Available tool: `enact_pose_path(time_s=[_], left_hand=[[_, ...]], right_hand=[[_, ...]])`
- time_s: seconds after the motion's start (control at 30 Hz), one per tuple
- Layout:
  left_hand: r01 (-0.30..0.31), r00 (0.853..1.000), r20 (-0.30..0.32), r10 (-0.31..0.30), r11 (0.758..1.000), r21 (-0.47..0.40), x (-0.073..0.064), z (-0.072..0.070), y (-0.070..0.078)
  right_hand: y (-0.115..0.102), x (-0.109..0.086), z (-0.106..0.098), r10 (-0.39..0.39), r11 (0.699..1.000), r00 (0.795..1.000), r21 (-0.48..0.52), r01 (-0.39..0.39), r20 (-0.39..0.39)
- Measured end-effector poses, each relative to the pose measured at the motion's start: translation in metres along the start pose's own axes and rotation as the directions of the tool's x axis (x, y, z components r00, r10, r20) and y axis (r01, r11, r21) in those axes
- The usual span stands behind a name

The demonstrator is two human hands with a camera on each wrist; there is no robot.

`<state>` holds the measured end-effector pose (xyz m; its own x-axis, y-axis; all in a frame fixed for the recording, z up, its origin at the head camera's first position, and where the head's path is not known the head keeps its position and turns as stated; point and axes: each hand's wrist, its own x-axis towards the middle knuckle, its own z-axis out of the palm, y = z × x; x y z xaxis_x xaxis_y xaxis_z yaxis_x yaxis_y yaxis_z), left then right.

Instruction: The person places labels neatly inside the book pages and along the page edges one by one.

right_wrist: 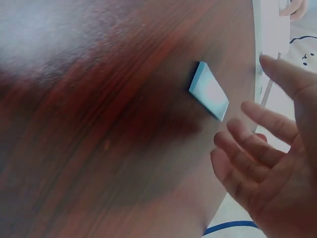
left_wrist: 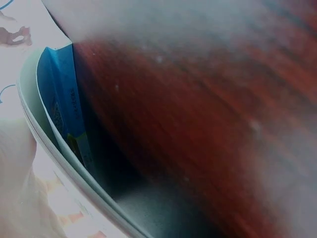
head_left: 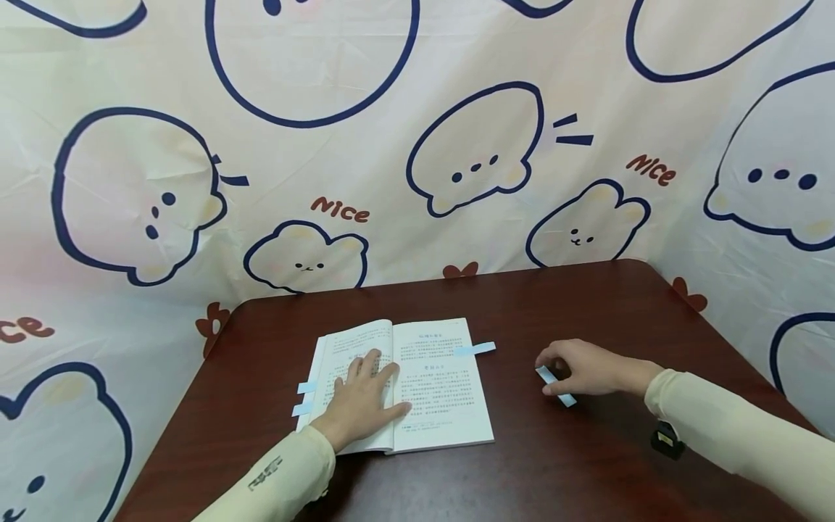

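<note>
An open book [head_left: 437, 391] lies on the dark brown table [head_left: 535, 464]. My left hand [head_left: 361, 397] rests on it with spread fingers, across the left page and the spine, the thumb reaching onto the right page. To the book's right, my right hand [head_left: 590, 368] hovers over a pad of light blue sticky notes [right_wrist: 210, 94]. In the right wrist view the pad lies on the tabletop, just off the loosely bent fingers [right_wrist: 252, 148]. The left wrist view shows the book's curved lower edge and a blue printed part of its cover [left_wrist: 59, 89].
A blue sticky tab [head_left: 484, 348] sticks out from the right page's edge. Two more, an upper tab [head_left: 306, 388] and a lower tab [head_left: 301, 409], stick out at the left. A patterned cloth [head_left: 391, 167] hangs behind and beside the table.
</note>
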<state>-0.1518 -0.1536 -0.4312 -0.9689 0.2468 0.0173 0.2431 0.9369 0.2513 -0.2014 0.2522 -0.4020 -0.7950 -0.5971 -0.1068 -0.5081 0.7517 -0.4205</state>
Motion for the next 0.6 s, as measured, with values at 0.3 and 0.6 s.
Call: enact_pose_path(time_s=[0.3,0.6], left_hand=[[0.000,1.000,-0.002,0.000,1.000,0.004,-0.001,0.000,0.000],[-0.005,1.000,0.002,0.005,1.000,0.003,-0.001,0.000,0.000]], right_hand=[[0.010,-0.009,0.004,0.018,0.997,0.999,0.079,-0.021,0.049],[0.021,-0.015,0.008,-0.047,0.994,0.998,0.098,0.042,0.050]])
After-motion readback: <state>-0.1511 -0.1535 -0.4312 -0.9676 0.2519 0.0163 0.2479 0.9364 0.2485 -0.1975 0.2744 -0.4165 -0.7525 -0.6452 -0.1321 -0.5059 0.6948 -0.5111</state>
